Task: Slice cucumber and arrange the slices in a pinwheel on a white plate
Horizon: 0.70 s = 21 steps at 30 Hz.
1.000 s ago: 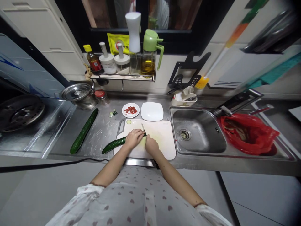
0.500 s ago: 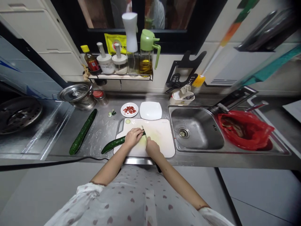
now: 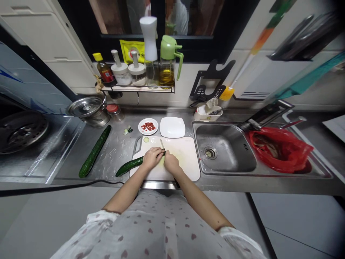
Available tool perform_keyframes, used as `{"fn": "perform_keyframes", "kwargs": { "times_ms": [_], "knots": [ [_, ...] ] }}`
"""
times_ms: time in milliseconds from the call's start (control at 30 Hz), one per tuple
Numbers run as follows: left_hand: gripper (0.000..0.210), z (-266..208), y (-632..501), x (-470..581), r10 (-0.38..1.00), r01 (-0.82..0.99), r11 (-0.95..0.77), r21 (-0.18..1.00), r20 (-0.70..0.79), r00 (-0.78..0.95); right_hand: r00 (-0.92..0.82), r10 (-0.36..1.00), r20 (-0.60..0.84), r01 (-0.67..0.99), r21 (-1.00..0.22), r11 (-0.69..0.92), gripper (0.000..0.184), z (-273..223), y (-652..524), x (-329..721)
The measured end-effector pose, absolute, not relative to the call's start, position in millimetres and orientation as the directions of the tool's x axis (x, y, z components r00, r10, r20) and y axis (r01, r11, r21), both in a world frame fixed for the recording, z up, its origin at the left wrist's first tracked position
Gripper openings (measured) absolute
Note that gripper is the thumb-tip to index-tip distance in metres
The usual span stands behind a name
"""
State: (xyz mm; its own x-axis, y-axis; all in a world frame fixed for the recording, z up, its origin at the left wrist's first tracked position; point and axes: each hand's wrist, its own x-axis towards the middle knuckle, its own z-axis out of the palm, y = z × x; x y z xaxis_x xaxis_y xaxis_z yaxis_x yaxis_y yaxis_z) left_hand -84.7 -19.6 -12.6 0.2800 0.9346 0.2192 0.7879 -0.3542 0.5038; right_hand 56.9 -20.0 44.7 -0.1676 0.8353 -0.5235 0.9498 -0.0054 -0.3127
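My left hand (image 3: 152, 158) is closed over a dark green cucumber (image 3: 129, 166), which lies partly on the white cutting board (image 3: 185, 158) with its uncut end past the board's left edge. In my right hand (image 3: 171, 162) is a knife (image 3: 161, 143); its blade points away from me beside the cucumber's right end, and my fist hides most of the handle. The two hands nearly touch. A pale cucumber slice (image 3: 146, 139) rests at the board's upper left corner.
Behind the board stand a plate of chopped red bits (image 3: 148, 126) and a white square plate (image 3: 172, 127). A second cucumber (image 3: 95, 151) lies at left, near a lidded pot (image 3: 88, 110). At right is the sink (image 3: 226, 147), with a red bag (image 3: 280, 149) beside it.
My right hand with the knife has moved slightly left and away from me, closer to my left hand. My left hand stays on the cucumber.
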Motion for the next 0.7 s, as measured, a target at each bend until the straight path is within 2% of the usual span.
{"fn": "perform_keyframes", "kwargs": {
  "times_ms": [700],
  "knots": [
    [0.023,-6.0,-22.1,-81.4,0.942,0.776,-0.335,0.534,0.217,0.258,-0.143,0.829,-0.541,0.969,-0.246,0.006,0.035,40.9,-51.5,72.9]
  ]
}}
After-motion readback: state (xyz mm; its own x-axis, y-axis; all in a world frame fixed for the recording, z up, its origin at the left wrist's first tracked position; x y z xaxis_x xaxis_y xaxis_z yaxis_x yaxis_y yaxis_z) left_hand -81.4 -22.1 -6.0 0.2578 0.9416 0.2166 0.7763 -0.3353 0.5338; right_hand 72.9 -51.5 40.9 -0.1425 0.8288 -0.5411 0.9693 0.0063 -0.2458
